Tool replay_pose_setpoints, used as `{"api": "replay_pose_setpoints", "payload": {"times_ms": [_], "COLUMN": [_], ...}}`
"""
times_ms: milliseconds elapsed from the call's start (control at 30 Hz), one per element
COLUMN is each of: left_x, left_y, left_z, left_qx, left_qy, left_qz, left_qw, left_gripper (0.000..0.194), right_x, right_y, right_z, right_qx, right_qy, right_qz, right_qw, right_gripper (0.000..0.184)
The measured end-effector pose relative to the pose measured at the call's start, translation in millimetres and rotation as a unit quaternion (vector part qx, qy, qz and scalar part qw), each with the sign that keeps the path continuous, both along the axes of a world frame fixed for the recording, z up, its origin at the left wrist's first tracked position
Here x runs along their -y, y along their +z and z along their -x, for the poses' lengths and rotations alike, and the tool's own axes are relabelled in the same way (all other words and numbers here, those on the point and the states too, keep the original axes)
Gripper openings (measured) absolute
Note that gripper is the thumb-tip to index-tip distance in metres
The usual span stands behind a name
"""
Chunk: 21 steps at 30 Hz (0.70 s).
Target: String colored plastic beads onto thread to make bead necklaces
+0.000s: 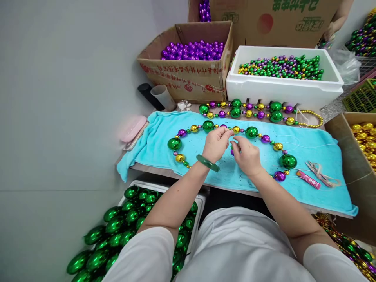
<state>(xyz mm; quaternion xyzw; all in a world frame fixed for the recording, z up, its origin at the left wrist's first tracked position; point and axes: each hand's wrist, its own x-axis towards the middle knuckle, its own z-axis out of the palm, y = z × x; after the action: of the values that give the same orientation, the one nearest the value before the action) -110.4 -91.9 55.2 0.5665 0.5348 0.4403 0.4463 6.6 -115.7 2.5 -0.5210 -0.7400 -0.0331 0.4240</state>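
A string of green, gold and purple beads (252, 132) curves across a turquoise towel (317, 184). My left hand (216, 143), with a green bangle on its wrist, pinches the string near a small purple bead at the top of the curve. My right hand (246, 156) is closed just to the right of it, fingers pinched on a small bead or the thread; which one is too small to tell. A thin clear thread (308, 145) trails off to the right over the towel.
A finished bead string (249, 110) lies behind the towel. Behind stand a cardboard box of purple beads (188, 80) and a white foam box of mixed beads (282, 88). A box of gold beads (337, 129) sits right, a tub of green balls (132, 231) below left. A pink cutter (308, 179) lies on the towel.
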Motion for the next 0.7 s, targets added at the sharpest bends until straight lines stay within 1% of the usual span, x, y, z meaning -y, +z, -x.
{"api": "replay_pose_setpoints", "payload": {"times_ms": [67, 133, 200, 233, 267, 333, 400, 433, 467, 500, 533, 600, 633, 700], "left_x": [0.1, -0.5, -1.9, -2.9, -4.1, -6.7, -9.4, -10.7, -12.0, -13.3, -14.4, -16.1, -16.5, -15.7], "left_y": [0.7, 2.0, 3.6, 4.2, 4.5, 4.3, 3.5, 3.1, 3.0, 3.0, 3.1, 2.9, 2.0, -1.8], "left_z": [1.2, 3.4, 7.1, 9.6, 12.5, 18.8, 25.3, 28.4, 31.4, 34.2, 36.8, 40.9, 42.1, 42.2], "left_qx": [-0.008, -0.009, -0.011, -0.018, -0.031, -0.07, -0.11, -0.122, -0.127, -0.124, -0.113, -0.077, -0.058, -0.024], "left_qy": [-0.004, -0.003, -0.005, -0.012, -0.024, -0.068, -0.13, -0.165, -0.202, -0.239, -0.276, -0.331, -0.343, -0.329], "left_qz": [-0.005, 0.001, 0.02, 0.034, 0.049, 0.077, 0.094, 0.099, 0.103, 0.107, 0.112, 0.119, 0.116, 0.089], "left_qw": [1.0, 1.0, 1.0, 0.999, 0.998, 0.992, 0.981, 0.974, 0.966, 0.957, 0.948, 0.933, 0.93, 0.94], "left_gripper": [0.022, 0.023, 0.021, 0.021, 0.02, 0.019, 0.02, 0.019, 0.019, 0.022, 0.027, 0.039, 0.042, 0.041], "right_x": [-0.8, -1.1, -0.2, 0.6, 1.3, 1.9, -0.5, -3.1, -6.7, -11.1, -16.1, -26.3, -30.8, -37.7], "right_y": [0.7, 3.1, 6.9, 9.3, 12.1, 19.3, 28.5, 33.5, 38.3, 42.6, 45.9, 48.6, 47.7, 42.6], "right_z": [1.9, 1.5, -0.9, -2.8, -5.1, -10.8, -18.2, -22.5, -27.3, -32.5, -37.9, -48.1, -52.4, -57.9], "right_qx": [0.032, 0.069, 0.11, 0.131, 0.151, 0.181, 0.178, 0.158, 0.127, 0.086, 0.038, -0.074, -0.137, -0.264], "right_qy": [-0.022, -0.03, -0.023, -0.012, 0.003, 0.042, 0.097, 0.132, 0.171, 0.212, 0.251, 0.308, 0.327, 0.347], "right_qz": [-0.021, -0.036, -0.033, -0.02, 0.004, 0.075, 0.167, 0.217, 0.271, 0.328, 0.386, 0.495, 0.537, 0.592], "right_qw": [0.999, 0.997, 0.993, 0.991, 0.989, 0.98, 0.965, 0.954, 0.939, 0.917, 0.887, 0.809, 0.765, 0.678], "right_gripper": [0.025, 0.027, 0.029, 0.029, 0.03, 0.029, 0.026, 0.025, 0.023, 0.02, 0.017, 0.011, 0.01, 0.016]}}
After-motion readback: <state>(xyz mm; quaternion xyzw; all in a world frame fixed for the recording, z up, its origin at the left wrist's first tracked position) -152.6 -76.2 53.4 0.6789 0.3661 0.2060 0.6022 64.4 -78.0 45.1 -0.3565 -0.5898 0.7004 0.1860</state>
